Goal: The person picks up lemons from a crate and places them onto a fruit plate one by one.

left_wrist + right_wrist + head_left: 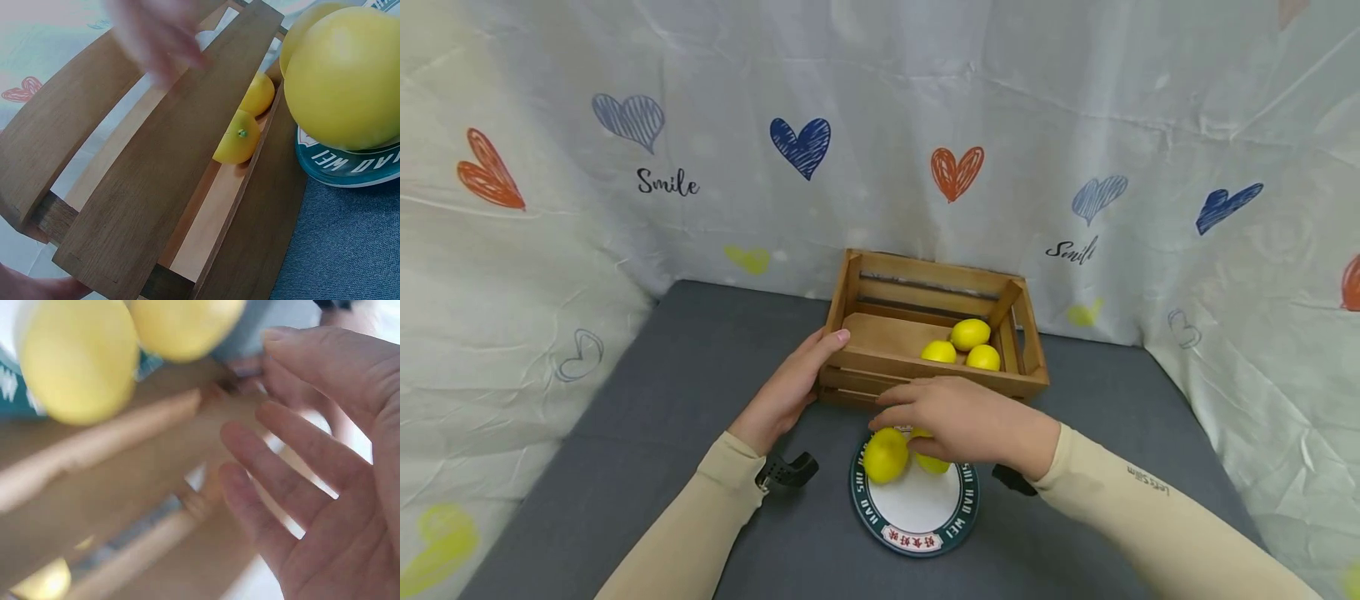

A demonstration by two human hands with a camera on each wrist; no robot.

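My left hand (793, 387) grips the left end of a slatted wooden crate (868, 364), its thumb over the rim. Inside the crate, toward the right, lie three yellow lemons (970, 334). In front stands a white plate with a lettered dark green rim (972, 504), bearing a lemon (885, 455) and a second lemon (934, 464) partly covered by my right hand (958, 421). That hand hovers over the plate's far side by the crate's front, holding nothing. Its fingers (294, 478) are spread and apart from the lemons in the right wrist view.
Dark grey cloth (737, 350) covers the table. Behind and beside it hangs a pale curtain (880, 75) printed with hearts, close to the crate's back. Black straps (793, 469) sit at both wrists.
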